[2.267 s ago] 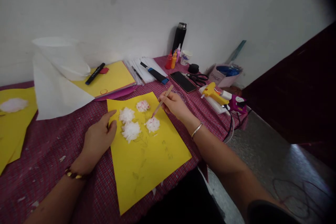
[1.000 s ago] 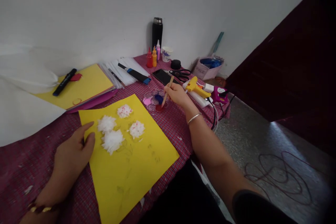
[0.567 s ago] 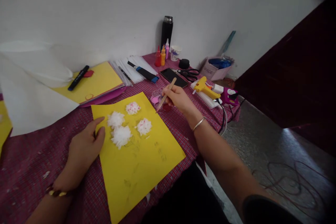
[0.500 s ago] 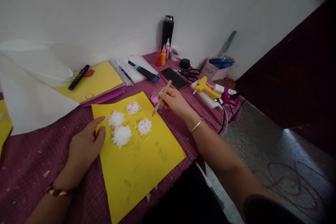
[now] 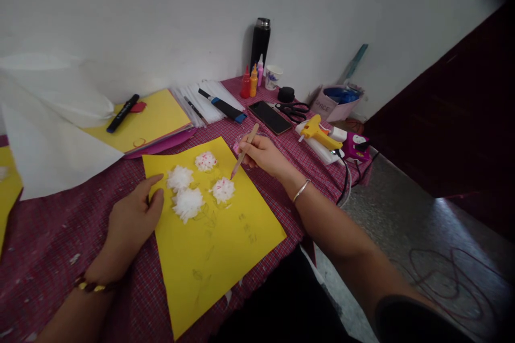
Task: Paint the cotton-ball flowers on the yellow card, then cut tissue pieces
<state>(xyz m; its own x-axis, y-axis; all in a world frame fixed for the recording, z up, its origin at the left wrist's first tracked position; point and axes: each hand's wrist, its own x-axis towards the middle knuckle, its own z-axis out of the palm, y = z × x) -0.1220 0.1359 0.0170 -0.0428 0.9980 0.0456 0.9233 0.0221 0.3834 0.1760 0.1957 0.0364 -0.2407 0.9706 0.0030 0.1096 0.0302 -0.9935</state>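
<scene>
Between the fingers of my right hand (image 5: 261, 154) is a wooden craft stick (image 5: 246, 149), its pink-stained tip pointing down just above a white paper flower (image 5: 222, 190) with pink specks. That flower sits on a yellow sheet of paper (image 5: 225, 246) bearing faint pencil drawing and writing. A second pink-specked flower (image 5: 205, 161) is farther back, and two plain white flowers (image 5: 188, 203) are at the left. My left hand (image 5: 137, 214) rests at the sheet's left edge, thumb and index finger apart. Partly behind my right hand lies a small clear dish with pink paint (image 5: 237, 146).
Behind the sheet lie a stack of coloured paper (image 5: 156, 118), a black marker (image 5: 123, 113), a utility knife (image 5: 223, 107) and a phone (image 5: 270, 117). Paint bottles (image 5: 245, 83), a black flask (image 5: 260, 43), scissors (image 5: 295, 111) and a yellow glue gun (image 5: 321, 132) stand or lie farther right.
My right hand has moved slightly left, bringing the stick's tip from beside the near speckled flower to just above its edge. My left hand keeps its place by the sheet.
</scene>
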